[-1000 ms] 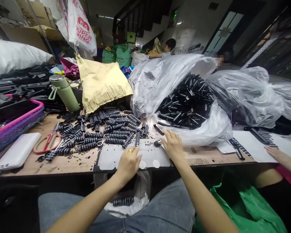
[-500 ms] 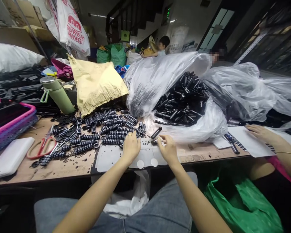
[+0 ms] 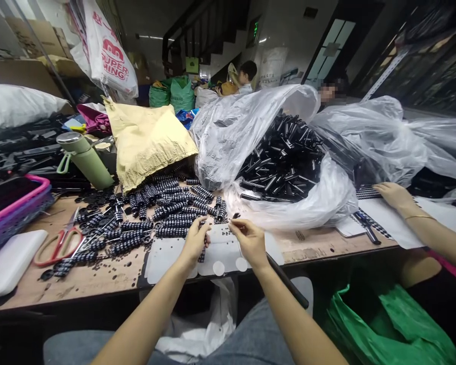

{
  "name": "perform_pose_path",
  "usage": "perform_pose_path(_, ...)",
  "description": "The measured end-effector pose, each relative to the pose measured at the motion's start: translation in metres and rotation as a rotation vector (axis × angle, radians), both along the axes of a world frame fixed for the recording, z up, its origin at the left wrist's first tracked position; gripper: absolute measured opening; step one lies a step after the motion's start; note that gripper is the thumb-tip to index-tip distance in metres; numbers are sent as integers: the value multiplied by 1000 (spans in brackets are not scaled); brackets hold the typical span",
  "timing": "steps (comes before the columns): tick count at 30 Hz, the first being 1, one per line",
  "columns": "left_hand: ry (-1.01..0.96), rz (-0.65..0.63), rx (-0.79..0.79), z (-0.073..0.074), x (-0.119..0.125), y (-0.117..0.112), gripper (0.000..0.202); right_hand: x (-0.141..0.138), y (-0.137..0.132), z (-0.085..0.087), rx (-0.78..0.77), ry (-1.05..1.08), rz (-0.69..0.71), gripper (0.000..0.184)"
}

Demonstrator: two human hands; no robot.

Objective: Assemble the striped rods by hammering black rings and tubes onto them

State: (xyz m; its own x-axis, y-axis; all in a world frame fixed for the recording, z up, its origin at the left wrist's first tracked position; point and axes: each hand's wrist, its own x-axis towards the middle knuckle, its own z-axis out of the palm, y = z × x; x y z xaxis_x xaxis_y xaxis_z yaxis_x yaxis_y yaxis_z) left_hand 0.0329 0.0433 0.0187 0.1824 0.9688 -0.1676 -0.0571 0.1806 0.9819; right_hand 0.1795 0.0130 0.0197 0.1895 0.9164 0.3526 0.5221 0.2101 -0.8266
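My left hand (image 3: 193,242) is curled over a white punched sheet (image 3: 224,253) at the table's near edge, pinching a short black ringed piece (image 3: 202,253) that hangs below the fingers. Close beside it, my right hand (image 3: 251,241) is closed in a pinch on a long black rod (image 3: 289,283) that runs back under my wrist toward my lap. Just beyond both hands lies a heap of black ringed pieces (image 3: 167,208). A clear plastic bag full of black tubes (image 3: 285,162) sits behind my right hand.
Red-handled scissors (image 3: 57,246), a white flat device (image 3: 7,263), a pink basket (image 3: 21,200) and a green bottle (image 3: 85,159) are at the left. A yellow bag (image 3: 148,137) stands behind the heap. A co-worker's hand (image 3: 395,195) rests on paper at right. A green bag (image 3: 383,324) sits below.
My right hand has picked the black rod up off the table and drawn back toward me. My left hand has moved in beside it with a ringed piece. The co-worker's hand moved farther onto the table.
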Motion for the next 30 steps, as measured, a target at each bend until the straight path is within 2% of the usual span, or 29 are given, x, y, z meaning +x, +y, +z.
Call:
perform_pose_path(3, -292, 12, -219, 6, -3, -9, 41, -22, -25, -7, -16, 540, 92, 16)
perform_pose_path(5, -369, 16, -314, 7, -3, -13, 44, -34, -38, -13, -51, 709, 136, 17)
perform_pose_path(10, -364, 93, -444, 6, -3, -19, 40, -40, -52, -22, 36, 807, 133, 12)
perform_pose_path(13, -400, 18, -452, 5, -4, -23, 37, -38, -54, -22, 44, 774, 150, 12)
perform_pose_path(15, -348, -31, -372, 5, -5, -22, 43, -35, -53, -19, 7, 640, 196, 17)
perform_pose_path(19, 42, -9, 59, -1, -7, -14, 73, -25, -40, -5, -39, -30, 275, 77)
perform_pose_path(20, 135, -38, 169, -4, -7, -13, 75, -23, -36, -1, -57, -195, 307, 87)
perform_pose_path(22, 296, -103, 342, -12, -7, -13, 74, -18, -29, 1, -104, -410, 357, 94)
perform_pose_path(25, 605, -107, 549, -28, -13, -25, 65, -10, -24, -8, -174, -510, 298, 95)
perform_pose_path(28, 928, -43, 701, -40, -27, -48, 44, -2, -29, -23, -262, -520, 182, 95)
perform_pose_path(30, 954, -36, 739, -41, -39, -61, 34, 2, -34, -28, -312, -527, 162, 96)
